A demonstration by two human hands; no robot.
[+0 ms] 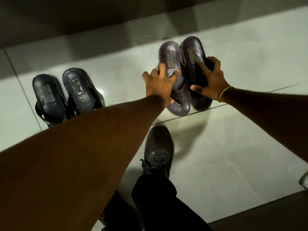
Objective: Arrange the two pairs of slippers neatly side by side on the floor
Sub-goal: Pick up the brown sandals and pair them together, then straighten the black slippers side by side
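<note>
Two pairs of slippers lie on the pale tiled floor (233,147). The black pair (66,95) sits at the left, side by side, heels toward the wall. The brown pair sits at the right, also side by side and touching. My left hand (158,82) rests on the left brown slipper (170,59), fingers spread over its sole and strap. My right hand (211,79) grips the right brown slipper (191,49) around its strap and outer edge. A yellow band circles my right wrist.
A dark wall base (83,22) runs along the back, just behind the slippers. My own foot in a grey laced shoe (158,150) stands on the tiles below the brown pair. Another pale object (304,180) shows at the right edge.
</note>
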